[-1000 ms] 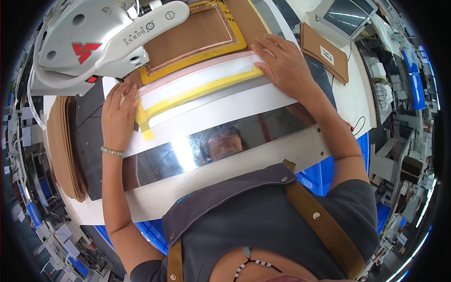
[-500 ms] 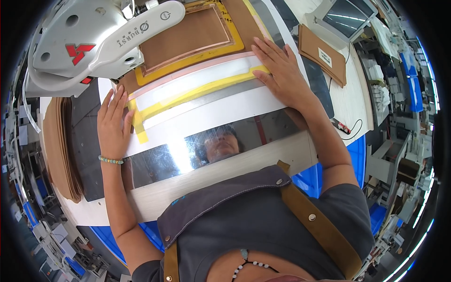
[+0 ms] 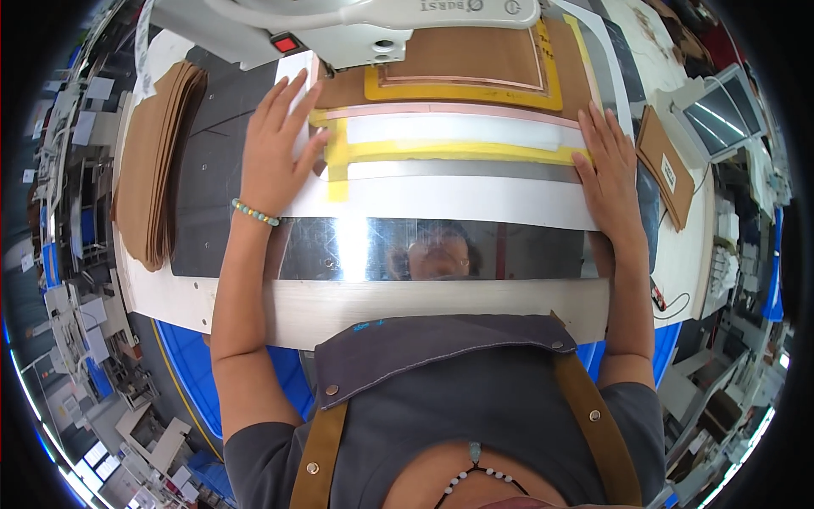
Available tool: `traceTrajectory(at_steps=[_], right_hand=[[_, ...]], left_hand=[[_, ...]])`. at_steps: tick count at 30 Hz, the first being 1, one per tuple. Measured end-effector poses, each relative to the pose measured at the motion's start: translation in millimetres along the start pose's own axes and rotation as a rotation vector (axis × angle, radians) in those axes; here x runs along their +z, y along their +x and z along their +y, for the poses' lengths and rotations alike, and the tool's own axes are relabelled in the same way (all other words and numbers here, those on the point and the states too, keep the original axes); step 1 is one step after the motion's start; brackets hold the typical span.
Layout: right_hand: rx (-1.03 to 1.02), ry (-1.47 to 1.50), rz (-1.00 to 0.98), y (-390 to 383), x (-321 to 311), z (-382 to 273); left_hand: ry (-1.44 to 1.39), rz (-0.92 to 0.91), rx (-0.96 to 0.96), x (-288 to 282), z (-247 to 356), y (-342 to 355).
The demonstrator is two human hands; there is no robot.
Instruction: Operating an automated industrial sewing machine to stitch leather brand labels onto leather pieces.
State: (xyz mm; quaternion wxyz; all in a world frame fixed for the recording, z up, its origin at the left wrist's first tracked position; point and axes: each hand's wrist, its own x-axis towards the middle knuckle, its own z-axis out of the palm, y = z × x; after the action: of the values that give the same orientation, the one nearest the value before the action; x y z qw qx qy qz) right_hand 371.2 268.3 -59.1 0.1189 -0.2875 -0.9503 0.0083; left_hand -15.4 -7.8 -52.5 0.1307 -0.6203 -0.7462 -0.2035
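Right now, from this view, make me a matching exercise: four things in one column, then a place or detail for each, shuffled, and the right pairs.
Things:
1. Left hand
2. Right hand
3. Yellow frame
4. Stack of brown sheets

Places and details:
A. At the left edge of the dark mat
B. Thumb at the right end of the yellow strip
C. Beaded bracelet at its wrist
D. Lying on brown board

Pairs: 1-C, 2-B, 3-D, 4-A

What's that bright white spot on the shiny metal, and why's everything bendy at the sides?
Head view: glare, probably reflected light, on the metal plate; head view: the wide fisheye lens bends straight edges toward the picture's rim.
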Motion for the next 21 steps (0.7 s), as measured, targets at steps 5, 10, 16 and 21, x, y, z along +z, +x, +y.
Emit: traceTrajectory(at_steps=[5,10,16,21], right_hand=[[0.017,-0.071,-0.059,-1.2,0.7,1.7],[0.009,-0.052,-0.057,-0.6,0.7,2.8],[0.015,-0.046,-0.061,-0.1,-1.5,0.6],[-0.007,0.040,0.000,-0.4,5.2,3.9]], left_hand=[[0.007,-0.151,0.041,-1.5,-2.7,-0.3],[-0.001,-0.132,0.026,-1.6,1.6,-0.7],[0.042,-0.188,0.025,-3.7,2.1,0.1],[-0.044,-0.165,0.058,-4.2,-4.7,-2.3]])
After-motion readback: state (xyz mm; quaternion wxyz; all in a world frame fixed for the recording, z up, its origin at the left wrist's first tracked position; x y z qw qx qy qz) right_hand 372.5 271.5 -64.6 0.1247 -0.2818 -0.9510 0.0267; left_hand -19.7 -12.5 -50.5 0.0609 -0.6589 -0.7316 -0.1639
